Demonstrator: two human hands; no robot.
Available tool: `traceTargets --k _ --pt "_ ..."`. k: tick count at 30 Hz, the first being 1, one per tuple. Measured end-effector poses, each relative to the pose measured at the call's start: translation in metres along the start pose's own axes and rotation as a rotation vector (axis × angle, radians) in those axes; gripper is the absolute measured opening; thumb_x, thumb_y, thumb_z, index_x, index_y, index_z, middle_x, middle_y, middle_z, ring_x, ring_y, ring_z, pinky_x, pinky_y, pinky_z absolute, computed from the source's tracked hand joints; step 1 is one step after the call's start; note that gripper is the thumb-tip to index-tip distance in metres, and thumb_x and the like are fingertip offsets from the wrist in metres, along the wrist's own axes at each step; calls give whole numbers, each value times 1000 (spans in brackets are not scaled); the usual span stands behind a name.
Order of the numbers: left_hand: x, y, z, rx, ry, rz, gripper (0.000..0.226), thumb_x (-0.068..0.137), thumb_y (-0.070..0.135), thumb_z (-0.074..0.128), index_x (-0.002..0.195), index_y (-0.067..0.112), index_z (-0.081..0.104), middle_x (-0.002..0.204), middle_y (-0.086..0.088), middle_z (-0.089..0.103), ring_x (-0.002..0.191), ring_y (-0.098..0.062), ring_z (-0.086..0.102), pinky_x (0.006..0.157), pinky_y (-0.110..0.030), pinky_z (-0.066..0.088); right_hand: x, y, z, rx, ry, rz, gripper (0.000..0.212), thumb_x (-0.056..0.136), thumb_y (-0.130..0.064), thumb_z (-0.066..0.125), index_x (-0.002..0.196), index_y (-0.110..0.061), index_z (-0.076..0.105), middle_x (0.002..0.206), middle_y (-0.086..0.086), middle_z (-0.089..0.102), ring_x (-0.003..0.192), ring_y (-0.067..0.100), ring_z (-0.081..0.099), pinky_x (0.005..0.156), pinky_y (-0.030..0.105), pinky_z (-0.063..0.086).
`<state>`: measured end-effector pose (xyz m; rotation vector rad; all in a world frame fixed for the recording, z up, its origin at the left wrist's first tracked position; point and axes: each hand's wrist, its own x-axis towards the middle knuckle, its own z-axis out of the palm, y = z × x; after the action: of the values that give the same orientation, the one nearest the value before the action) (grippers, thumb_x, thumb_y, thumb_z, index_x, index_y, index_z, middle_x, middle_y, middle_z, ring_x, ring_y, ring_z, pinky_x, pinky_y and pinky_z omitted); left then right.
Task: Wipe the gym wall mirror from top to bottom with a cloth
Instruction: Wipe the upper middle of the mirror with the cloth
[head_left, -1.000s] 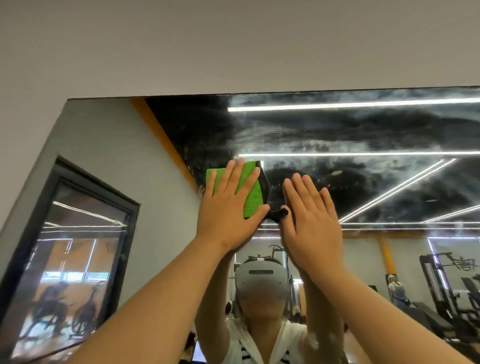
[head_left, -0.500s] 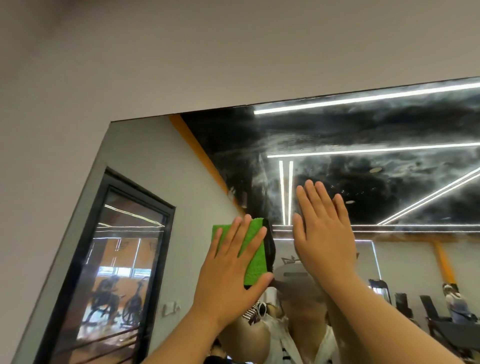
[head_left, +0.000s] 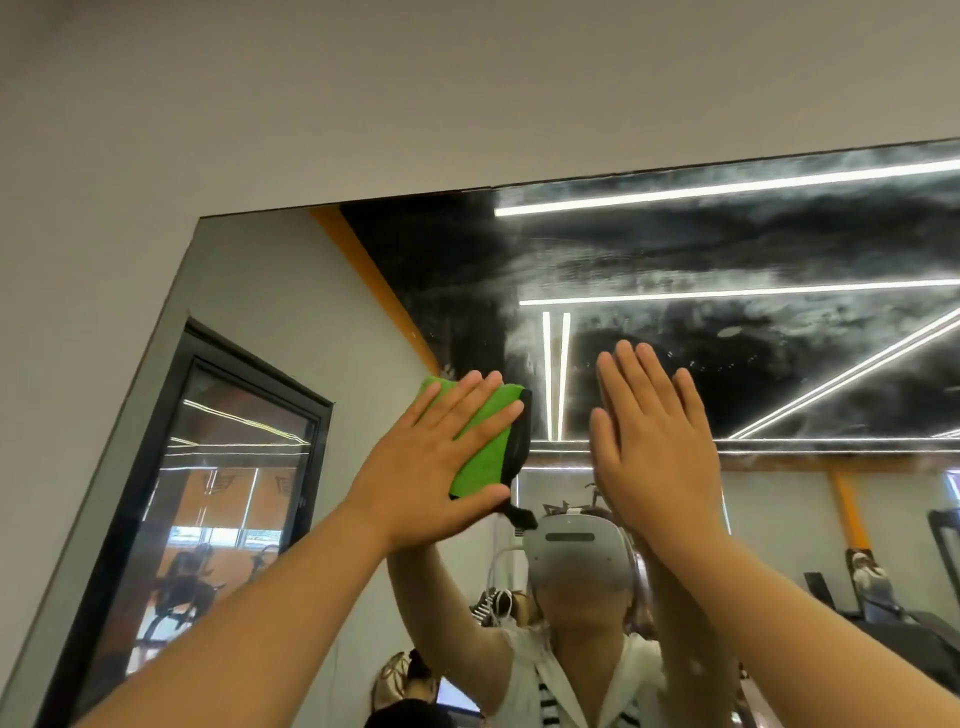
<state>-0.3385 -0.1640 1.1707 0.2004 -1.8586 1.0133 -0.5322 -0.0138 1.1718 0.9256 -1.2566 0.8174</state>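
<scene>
two hands are up on the mirror (head_left: 291, 291), both flat. your left hand (head_left: 426, 467) presses the green cloth (head_left: 488, 441) against the glass with straight, spread fingers (head_left: 483, 387). nothing curls round the cloth; it is pinned under your palm and fingers. the cloth sits in the upper left part of the mirror, below the top edge and well in from the left edge. it shows a black border on its right side, and a dark strip pokes out beneath your thumb.

your right hand (head_left: 654, 447) lies just right of the cloth and apart from it, palm toward the glass. its fingers are straight and close together, holding nothing.

the mirror's upper band, above and to the right of both hands, carries whitish smears over a dark reflected ceiling, crossed by bright light strips (head_left: 727, 189). the mirror's left part reflects a black-framed door (head_left: 249, 467). below your hands the mirror shows a grey headset (head_left: 576, 551) and a white top. a pale wall (head_left: 363, 104) borders the mirror above and to the left.
</scene>
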Motion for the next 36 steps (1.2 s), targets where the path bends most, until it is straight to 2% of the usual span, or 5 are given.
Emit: traceTargets --k 4,13,17,28,36 --pt "30 -28 -5 -56 37 -158 75 91 76 12 155 41 -4 167 8 -7 153 -10 -13 125 -39 -6 1 0 -3 21 -16 8 59 100 -41 23 154 -18 28 162 1 21 151 14 10 122 38 4" --pt "73 -84 -20 -56 67 -119 87 84 78 5 159 35 -3 168 4 -10 154 -13 -12 123 -36 -12 3 5 -1 -14 -30 14 58 101 -50 23 155 -28 22 162 -10 16 150 1 2 123 27 -5" --pt "75 -72 -14 -81 102 -255 74 99 67 21 158 34 -9 167 1 -16 153 -17 -17 124 -42 -11 2 4 -1 -15 -14 30 57 100 -52 24 153 -33 19 162 -13 14 149 -3 -1 124 33 1" --pt "52 -43 -6 -94 122 -351 83 86 71 0 159 32 -5 168 -2 -11 154 -20 -14 121 -41 -16 5 2 -3 -24 -25 23 61 100 -51 23 156 -28 23 162 -10 15 151 3 2 121 24 -8" --pt "23 -21 -4 -109 122 -377 81 84 68 -4 157 32 -7 168 -2 -8 154 -21 -11 123 -42 -12 3 1 -4 8 -20 23 58 101 -46 27 155 -26 25 162 -8 17 151 6 5 124 32 -2"
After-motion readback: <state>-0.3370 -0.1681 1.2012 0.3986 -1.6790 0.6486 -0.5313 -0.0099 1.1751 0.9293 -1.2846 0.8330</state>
